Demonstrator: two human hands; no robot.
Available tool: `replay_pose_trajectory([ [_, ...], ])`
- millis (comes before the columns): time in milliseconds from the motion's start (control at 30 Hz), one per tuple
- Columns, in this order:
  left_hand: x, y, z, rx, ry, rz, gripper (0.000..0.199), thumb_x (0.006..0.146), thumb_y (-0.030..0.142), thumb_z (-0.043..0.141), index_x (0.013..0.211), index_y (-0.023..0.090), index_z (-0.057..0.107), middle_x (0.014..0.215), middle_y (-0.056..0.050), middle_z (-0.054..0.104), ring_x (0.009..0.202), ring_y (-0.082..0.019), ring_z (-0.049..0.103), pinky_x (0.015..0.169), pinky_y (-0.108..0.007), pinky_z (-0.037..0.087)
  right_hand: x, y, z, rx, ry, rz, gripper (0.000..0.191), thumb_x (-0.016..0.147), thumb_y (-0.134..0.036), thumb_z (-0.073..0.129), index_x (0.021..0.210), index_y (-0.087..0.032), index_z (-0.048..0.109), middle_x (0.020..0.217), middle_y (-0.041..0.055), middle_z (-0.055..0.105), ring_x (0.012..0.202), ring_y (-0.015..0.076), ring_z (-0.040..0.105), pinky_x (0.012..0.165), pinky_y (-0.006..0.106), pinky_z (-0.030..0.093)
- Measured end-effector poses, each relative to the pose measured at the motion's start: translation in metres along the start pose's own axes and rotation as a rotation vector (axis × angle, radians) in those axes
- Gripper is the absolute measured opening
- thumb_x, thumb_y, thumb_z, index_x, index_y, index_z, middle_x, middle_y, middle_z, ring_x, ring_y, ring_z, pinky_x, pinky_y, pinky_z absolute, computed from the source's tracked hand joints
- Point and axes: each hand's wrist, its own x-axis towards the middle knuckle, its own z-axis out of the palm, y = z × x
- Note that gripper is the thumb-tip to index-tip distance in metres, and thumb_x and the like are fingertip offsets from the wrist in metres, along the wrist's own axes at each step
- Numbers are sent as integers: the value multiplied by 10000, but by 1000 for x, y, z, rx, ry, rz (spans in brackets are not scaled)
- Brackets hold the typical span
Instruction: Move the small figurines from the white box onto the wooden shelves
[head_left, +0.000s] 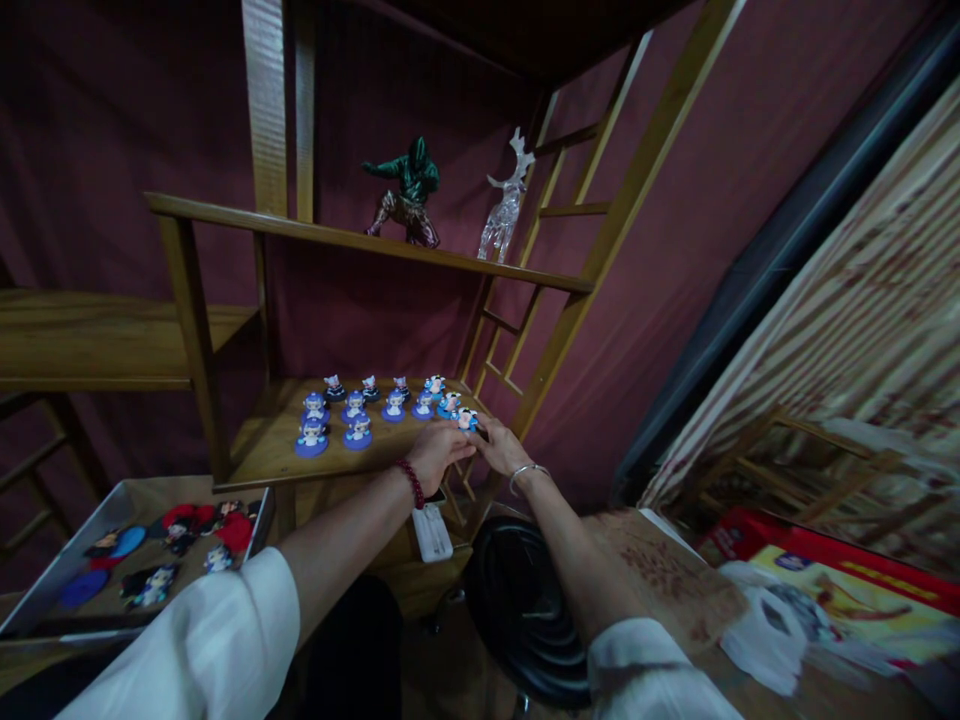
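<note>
My left hand (441,456), with a dark red bead bracelet, and my right hand (501,447), with a silver bangle, meet at the front right corner of the wooden shelf board (277,462). Between their closed fingers is a small blue and white figurine (466,419); its base is partly hidden. Just behind it stand two similar figurines, one blue and white (448,404) and one at the back (435,385). To the left are several purple figurines (357,431) on round bases. A back row holds small dark-based figurines (369,388).
A green and bronze statue (412,190) and a clear deer ornament (504,205) stand on the upper shelf (337,236). An open box (150,490) of figurines lies lower left. Below are a black stool (525,610) and a white case (432,534). A plastic bag (765,640) sits right.
</note>
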Motion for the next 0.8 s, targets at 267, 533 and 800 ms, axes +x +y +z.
replay_pose_trajectory([
  [267, 2, -4, -2, 77, 15, 42, 155, 627, 6, 533, 723, 121, 571, 797, -58, 599, 749, -118, 564, 784, -304, 467, 3, 3, -3, 13, -26, 16, 352, 765, -270, 531, 1109, -199, 521, 1065, 73, 583, 1042, 205, 503, 906, 376, 388],
  [533, 8, -1, -8, 69, 29, -24, 156, 623, -5, 563, 700, 131, 554, 772, -35, 573, 700, -96, 539, 718, -268, 487, 7, 16, -1, 282, 7, 116, 554, 653, -210, 649, 1182, -228, 483, 1072, 52, 602, 1019, 195, 544, 926, 388, 396],
  [800, 7, 1, -8, 87, -17, -49, 193, 632, -33, 532, 725, 134, 563, 828, -37, 562, 727, -99, 543, 710, -263, 480, 9, 12, -4, 411, -52, 148, 590, 669, -157, 612, 1226, -219, 427, 1083, 49, 599, 1019, 169, 551, 937, 377, 394],
])
